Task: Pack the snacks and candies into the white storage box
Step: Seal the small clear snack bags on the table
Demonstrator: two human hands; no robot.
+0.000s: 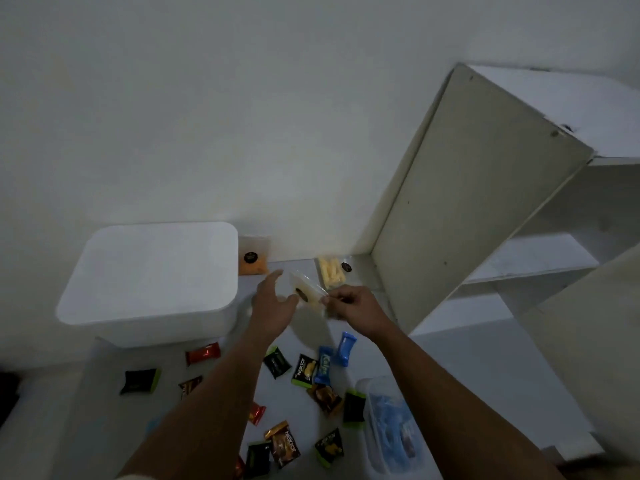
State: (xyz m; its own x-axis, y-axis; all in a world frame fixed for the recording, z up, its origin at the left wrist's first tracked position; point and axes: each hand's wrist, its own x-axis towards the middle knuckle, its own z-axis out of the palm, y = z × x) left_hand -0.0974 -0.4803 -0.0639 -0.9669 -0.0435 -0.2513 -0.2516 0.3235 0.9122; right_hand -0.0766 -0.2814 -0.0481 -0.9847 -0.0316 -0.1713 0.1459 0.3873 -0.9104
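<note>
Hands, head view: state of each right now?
Left hand: open, fingers touching the clear plastic packet of pale snack.
Right hand: pinching the same packet's edge.

Clear tub (388, 427) contents blurred; bottom-edge wrappers (258, 460) cut off; snack labels unreadable.

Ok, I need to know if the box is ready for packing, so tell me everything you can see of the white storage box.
The white storage box looks like smooth matte plastic, rectangular with rounded corners. Its flat lid is on, so the inside is hidden. It sits upright on the pale surface against the wall, at the left. An orange snack pouch stands close by its right side; whether they touch is unclear. A red candy lies just in front. Neither hand touches it.
</note>
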